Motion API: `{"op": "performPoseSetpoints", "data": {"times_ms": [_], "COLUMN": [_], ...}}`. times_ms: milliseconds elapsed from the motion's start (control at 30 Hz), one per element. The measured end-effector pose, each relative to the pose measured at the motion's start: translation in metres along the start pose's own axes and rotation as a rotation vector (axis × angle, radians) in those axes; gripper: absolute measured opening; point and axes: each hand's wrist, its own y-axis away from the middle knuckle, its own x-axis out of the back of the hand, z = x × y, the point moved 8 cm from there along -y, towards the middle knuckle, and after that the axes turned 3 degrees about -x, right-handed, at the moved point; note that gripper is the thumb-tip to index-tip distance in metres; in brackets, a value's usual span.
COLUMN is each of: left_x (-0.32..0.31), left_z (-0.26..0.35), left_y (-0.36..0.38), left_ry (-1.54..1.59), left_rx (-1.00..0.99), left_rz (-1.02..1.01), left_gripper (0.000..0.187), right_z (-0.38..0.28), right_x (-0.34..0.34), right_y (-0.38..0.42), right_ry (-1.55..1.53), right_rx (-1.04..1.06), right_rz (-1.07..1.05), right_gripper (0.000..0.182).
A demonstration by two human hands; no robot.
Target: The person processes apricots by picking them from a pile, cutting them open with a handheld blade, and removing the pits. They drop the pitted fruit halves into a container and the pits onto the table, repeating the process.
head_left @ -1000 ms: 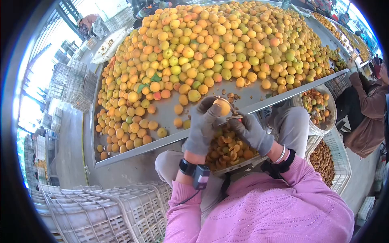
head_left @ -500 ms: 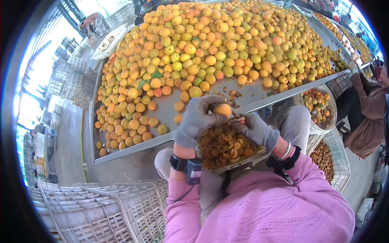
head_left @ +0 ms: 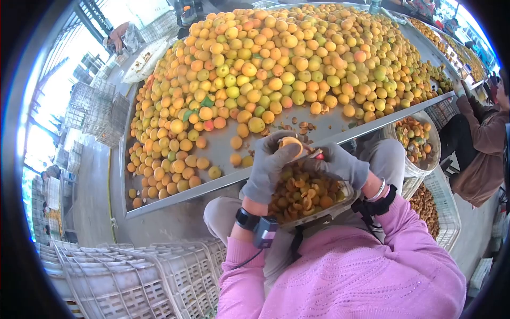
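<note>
My gloved left hand [head_left: 268, 169] is closed around an apricot [head_left: 290, 142], which shows a pale rim along its upper edge. Close beside it, my gloved right hand [head_left: 344, 164] has its fingers closed on a small tool with a red part [head_left: 320, 156], held against or very near the fruit. The tool's blade or tip is mostly hidden. Below both hands, in my lap, a container [head_left: 345, 201] holds split apricot halves [head_left: 305, 198].
A metal table with a raised edge [head_left: 175, 200] bears a large heap of apricots [head_left: 276, 69]. White plastic crates [head_left: 143, 274] stand at lower left. To the right are a bucket of fruit [head_left: 414, 137], a crate of brown pieces [head_left: 449, 223] and a seated person [head_left: 481, 143].
My left hand has shifted right, closer to my right hand, and the apricot has turned so a pale edge shows. My right hand has moved slightly.
</note>
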Motion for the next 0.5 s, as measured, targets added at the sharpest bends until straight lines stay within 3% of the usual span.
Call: {"op": "performPoseSetpoints", "data": {"times_ms": [33,100,133,200,333,433,500], "left_x": [0.000,0.022,0.021,0.018,0.000,-0.014,-0.021], "left_z": [-0.003,-0.017,-0.022,-0.021,-0.019,0.000,0.009], "left_y": [-0.001,-0.001,-0.003,-0.007,-0.003,0.000,0.002], "left_ry": [-0.005,-0.056,-0.057,-0.479,-0.416,-0.683,-0.931], "left_rx": [-0.004,-0.016,-0.013,-0.077,-0.150,-0.288,-0.480], "left_rz": [-0.004,0.260,0.256,0.240,0.208,0.160,0.156], "left_gripper": [0.033,0.037,0.037,0.037,0.039,0.039,0.035], "right_z": [0.003,0.040,0.034,0.015,0.013,0.008,-0.002], "right_x": [-0.001,0.017,0.014,0.014,0.024,0.022,0.019], "right_y": [-0.002,0.005,0.000,-0.011,-0.018,-0.024,-0.023], "right_ry": [0.001,-0.717,-0.718,-0.638,-0.555,-0.423,-0.357], "right_rx": [0.007,-0.301,-0.300,-0.195,-0.223,-0.143,-0.178], "right_rz": [0.003,0.398,0.403,0.516,0.713,0.617,0.649], "right_gripper": [0.040,0.039,0.039,0.037,0.040,0.038,0.036]}}
